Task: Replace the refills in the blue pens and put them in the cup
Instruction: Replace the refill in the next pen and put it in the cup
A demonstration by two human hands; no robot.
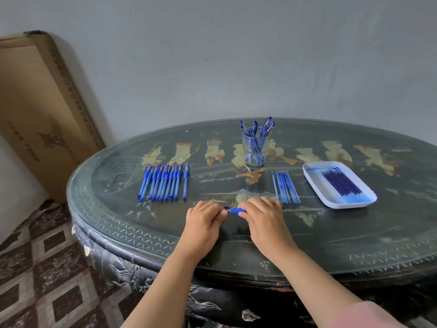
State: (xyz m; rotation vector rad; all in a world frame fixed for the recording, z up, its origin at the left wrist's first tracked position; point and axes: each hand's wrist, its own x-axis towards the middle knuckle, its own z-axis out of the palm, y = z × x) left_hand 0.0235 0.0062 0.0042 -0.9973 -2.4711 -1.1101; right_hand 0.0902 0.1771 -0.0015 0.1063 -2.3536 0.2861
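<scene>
Pen [237, 210] in both hands — cup [255, 147] beyond.

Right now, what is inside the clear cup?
The clear cup holds several blue pens, standing tilted, tops above the rim. Their exact number cannot be counted because they overlap.

So on the round dark glass-topped table [331, 245] there's a row of capped blue plastic pens [163, 182] on the left, the clear plastic cup [255, 147] holding more pens further back in the middle, loose blue refills [286, 187] right of centre, and the white rectangular tray [314, 178] of refills far right.
</scene>
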